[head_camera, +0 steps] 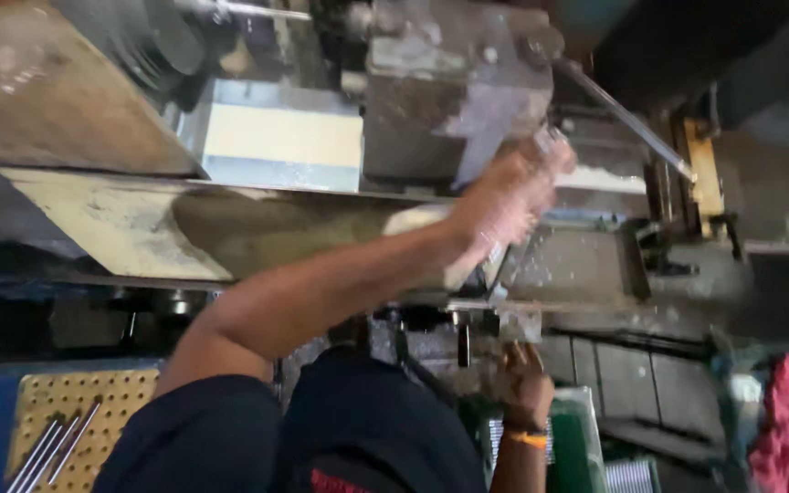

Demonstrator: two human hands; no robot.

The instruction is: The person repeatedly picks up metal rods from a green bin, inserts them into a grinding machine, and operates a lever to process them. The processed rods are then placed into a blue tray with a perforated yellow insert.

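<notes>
Here, left hand (513,196) is stretched up and forward onto the grey machine head (454,91) of a metalworking machine, fingers blurred, seemingly pressed against its lower right corner; whether it grips anything I cannot tell. Right hand (524,383) is low, under the machine bed (568,269), curled around something dark near the small levers; exact hold unclear, orange wristband (527,439) on the wrist. Step in hand looks like setting or operating the machine. Next move likely calls for a steady left reach and careful fingers near moving parts. Long steel lever (623,114) runs off right. Perforated yellow tray (70,411) with metal rods (52,452) lower left, green crate (586,438) beside right forearm.
</notes>
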